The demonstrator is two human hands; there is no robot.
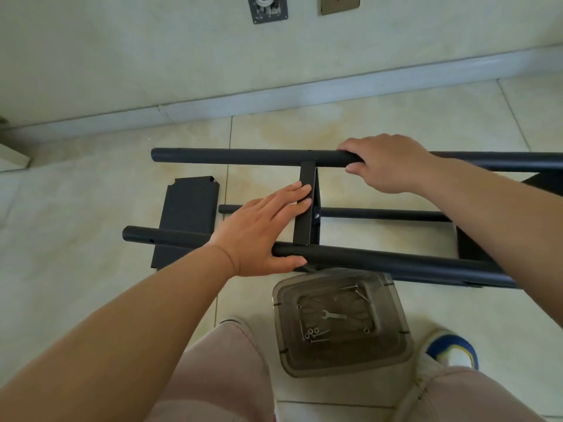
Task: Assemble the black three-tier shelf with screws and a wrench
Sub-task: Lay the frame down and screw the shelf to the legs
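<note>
The black shelf frame lies on its side on the floor. Its far pole [243, 155] and near pole [380, 261] run left to right, and a thinner lower pole [380, 214] shows between them. A shelf panel [306, 220] stands on edge between the poles. My left hand [262, 233] lies flat with fingers on that panel and thumb under the near pole. My right hand [387, 162] curls over the far pole. A loose shelf panel [185, 208] lies flat at the left. A small wrench [333, 315] and screws and nuts [313, 335] rest in a clear tray [393, 357].
The wall and its grey skirting [274, 99] run just behind the frame. A white furniture foot [13, 155] sits at the far left. My knees in pink trousers [225, 370] and a blue-and-white shoe [454, 351] are at the bottom, beside the tray.
</note>
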